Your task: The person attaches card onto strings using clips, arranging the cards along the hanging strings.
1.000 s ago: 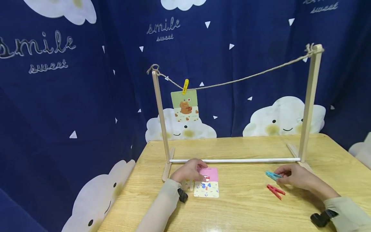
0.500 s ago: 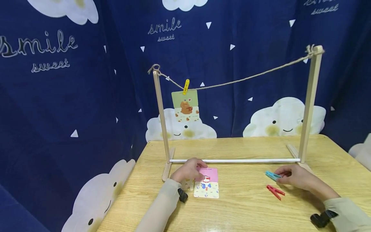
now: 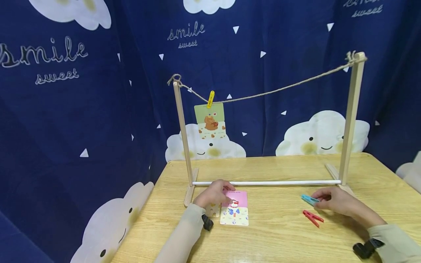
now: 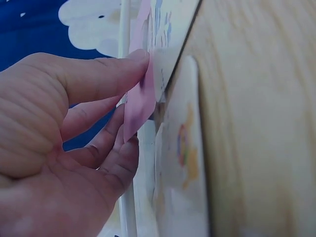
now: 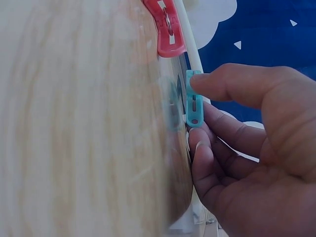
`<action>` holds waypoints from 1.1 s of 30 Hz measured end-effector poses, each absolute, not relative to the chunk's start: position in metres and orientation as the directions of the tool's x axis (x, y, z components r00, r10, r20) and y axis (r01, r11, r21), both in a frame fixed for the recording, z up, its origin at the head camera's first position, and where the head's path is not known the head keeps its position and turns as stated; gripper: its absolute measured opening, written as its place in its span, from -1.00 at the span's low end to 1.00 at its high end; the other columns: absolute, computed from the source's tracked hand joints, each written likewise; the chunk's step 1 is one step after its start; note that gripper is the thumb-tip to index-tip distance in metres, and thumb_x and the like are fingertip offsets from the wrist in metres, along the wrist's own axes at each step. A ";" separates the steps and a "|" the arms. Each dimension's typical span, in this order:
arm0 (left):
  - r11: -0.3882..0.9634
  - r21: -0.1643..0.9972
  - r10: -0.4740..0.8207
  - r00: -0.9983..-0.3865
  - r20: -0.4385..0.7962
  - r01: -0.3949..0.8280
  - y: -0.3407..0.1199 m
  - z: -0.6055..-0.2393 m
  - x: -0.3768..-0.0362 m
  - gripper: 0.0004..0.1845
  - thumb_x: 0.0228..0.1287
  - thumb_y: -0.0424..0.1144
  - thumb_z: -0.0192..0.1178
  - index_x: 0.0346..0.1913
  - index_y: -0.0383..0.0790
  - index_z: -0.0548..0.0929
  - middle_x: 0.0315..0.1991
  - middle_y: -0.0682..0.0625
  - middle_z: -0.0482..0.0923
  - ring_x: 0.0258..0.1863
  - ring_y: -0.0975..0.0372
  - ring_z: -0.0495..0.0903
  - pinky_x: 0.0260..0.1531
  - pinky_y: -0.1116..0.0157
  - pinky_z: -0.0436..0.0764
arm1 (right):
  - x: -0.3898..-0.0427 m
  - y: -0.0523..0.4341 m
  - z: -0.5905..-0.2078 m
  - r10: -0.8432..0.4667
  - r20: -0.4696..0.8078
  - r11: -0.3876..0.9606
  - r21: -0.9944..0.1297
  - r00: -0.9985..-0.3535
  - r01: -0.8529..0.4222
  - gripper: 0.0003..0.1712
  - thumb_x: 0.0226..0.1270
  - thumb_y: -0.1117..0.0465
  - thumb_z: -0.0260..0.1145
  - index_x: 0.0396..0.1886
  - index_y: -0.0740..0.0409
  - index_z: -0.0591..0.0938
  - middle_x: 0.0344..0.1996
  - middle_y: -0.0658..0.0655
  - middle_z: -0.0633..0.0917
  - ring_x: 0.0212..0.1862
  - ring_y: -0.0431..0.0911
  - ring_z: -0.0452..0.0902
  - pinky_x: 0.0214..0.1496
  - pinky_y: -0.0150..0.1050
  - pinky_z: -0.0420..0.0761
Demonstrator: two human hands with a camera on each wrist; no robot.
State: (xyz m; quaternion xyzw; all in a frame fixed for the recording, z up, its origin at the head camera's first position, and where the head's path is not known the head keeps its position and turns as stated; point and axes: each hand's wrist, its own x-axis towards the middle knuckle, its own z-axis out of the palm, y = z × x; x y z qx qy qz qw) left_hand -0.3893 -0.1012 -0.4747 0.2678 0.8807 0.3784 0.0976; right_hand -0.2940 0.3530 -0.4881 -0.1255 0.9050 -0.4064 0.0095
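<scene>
My left hand (image 3: 215, 195) pinches the left edge of a pink-and-cream picture card (image 3: 239, 215) low over the table. In the left wrist view its thumb lies on the pink part (image 4: 140, 106), with fingertips at the card's other side. A second cream card (image 4: 180, 163) lies beside it, partly covered by the hand in the head view. On the right, my right hand (image 3: 337, 200) holds a light blue clothespin (image 3: 309, 199) between thumb and fingers. Just in front of it a red clothespin (image 3: 312, 218) lies on the wood.
A wooden frame with two posts (image 3: 352, 117) carries a sagging twine line (image 3: 279, 89). From it hangs a green bear card (image 3: 211, 122) under a yellow clothespin (image 3: 211, 99). A white rod (image 3: 276, 182) joins the feet low behind the hands. Dark blue curtain (image 3: 256, 65) surrounds the table (image 3: 269, 237).
</scene>
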 end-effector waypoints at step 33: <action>0.512 0.759 0.558 -0.827 0.062 0.402 -0.102 -0.465 -0.387 -0.57 0.11 -0.32 0.58 0.08 -0.19 0.76 -0.02 -0.05 0.70 -0.12 0.12 0.60 -0.18 0.35 0.58 | -0.291 0.352 -0.486 -0.212 0.082 0.660 -0.723 -0.974 -0.205 -0.70 0.28 0.25 0.50 -0.07 0.34 0.72 -0.33 0.09 0.68 -0.36 -0.30 0.47 -0.34 -0.36 0.51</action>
